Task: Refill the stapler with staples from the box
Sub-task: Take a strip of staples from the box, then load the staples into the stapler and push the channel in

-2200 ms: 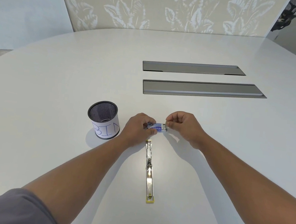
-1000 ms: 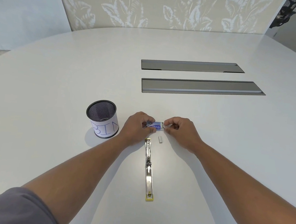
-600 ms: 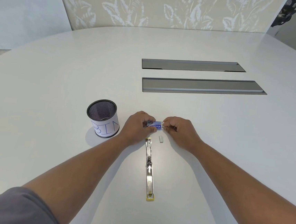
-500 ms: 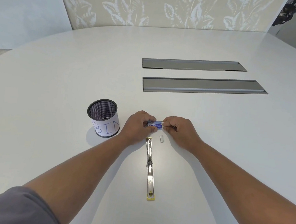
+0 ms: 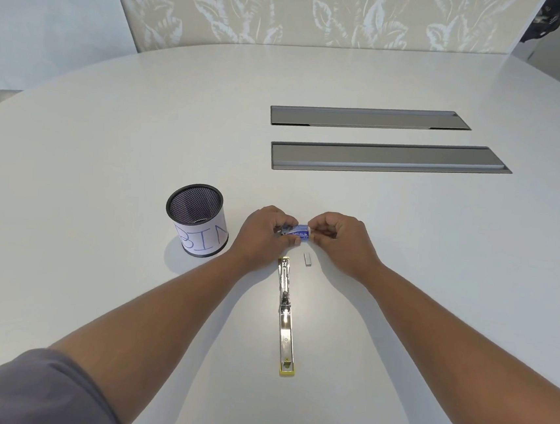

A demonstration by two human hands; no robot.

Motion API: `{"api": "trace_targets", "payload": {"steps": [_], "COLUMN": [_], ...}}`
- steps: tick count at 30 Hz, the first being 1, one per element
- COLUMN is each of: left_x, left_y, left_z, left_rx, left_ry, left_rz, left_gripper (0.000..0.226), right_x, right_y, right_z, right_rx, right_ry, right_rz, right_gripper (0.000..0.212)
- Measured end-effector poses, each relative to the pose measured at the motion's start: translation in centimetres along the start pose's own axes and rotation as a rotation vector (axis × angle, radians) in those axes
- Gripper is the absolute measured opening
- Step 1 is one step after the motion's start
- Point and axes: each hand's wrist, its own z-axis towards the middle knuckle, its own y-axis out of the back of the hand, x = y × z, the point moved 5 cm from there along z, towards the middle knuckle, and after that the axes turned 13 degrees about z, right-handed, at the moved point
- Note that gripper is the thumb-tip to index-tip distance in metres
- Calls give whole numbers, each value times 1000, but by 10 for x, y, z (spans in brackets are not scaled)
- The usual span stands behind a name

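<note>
A small blue staple box [image 5: 297, 234] is pinched between both hands just above the table. My left hand [image 5: 262, 235] grips its left end and my right hand [image 5: 339, 241] closes on its right end. Below the box, a short silver strip of staples [image 5: 307, 259] lies loose on the table. The stapler [image 5: 285, 309] lies unfolded flat in a long line, metal channel up, with yellow ends, running from near my left hand toward me.
A black mesh cup [image 5: 198, 219] with a paper label reading BIN stands left of my left hand. Two grey recessed cable trays [image 5: 389, 159] sit in the white table [image 5: 105, 161] farther back. A patterned wall panel stands behind the table.
A strip of staples has come out of the box and lies on the table. My right hand has moved back onto the box's right end; the box looks pushed shut.
</note>
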Motion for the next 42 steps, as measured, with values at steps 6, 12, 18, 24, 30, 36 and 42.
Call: {"api": "trace_targets", "payload": {"steps": [6, 12, 18, 24, 30, 36, 42], "left_x": [-1, -1, -1, 2, 3, 3, 5], "left_y": [1, 1, 0, 0, 3, 11, 12], "left_z": [0, -1, -1, -3, -13, -39, -64], "left_rx": [-2, -6, -5, -13, -39, -81, -105], "left_ry": [1, -6, -8, 23, 75, 122, 138], "left_rz": [0, 2, -2, -9, -66, -92, -46], "left_gripper": [23, 25, 25, 40, 45, 36, 31], "right_x": [-1, 0, -2, -4, -2, 1, 6], "right_y": [-2, -3, -2, 0, 0, -7, -13], "right_z": [-8, -9, -11, -11, -21, -43, -60], "right_rx": [-79, -81, -124, -172, -201, -118, -10], "right_ry": [-51, -65, -60, -71, -37, -8, 12], "right_rz": [135, 113, 75, 38, 29, 42, -52], "right_gripper": [19, 22, 17, 11, 8, 13, 17]}}
